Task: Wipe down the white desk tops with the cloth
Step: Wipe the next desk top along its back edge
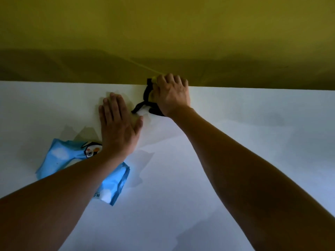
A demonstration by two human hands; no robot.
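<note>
The white desk top (235, 160) fills the lower view, up to its far edge against a yellow wall. My left hand (117, 124) lies flat, fingers together, pressing a thin white cloth (144, 117) onto the desk; only pale edges of the cloth show around the hand. My right hand (172, 95) is at the desk's far edge, closed over a black clamp-like object (145, 98) with curved black legs. A yellow cord (143, 67) runs from it up the wall.
A blue pack of wet wipes (59, 156) with a penguin picture lies on the desk, partly under my left forearm. The yellow wall (163, 33) rises directly behind the desk's far edge.
</note>
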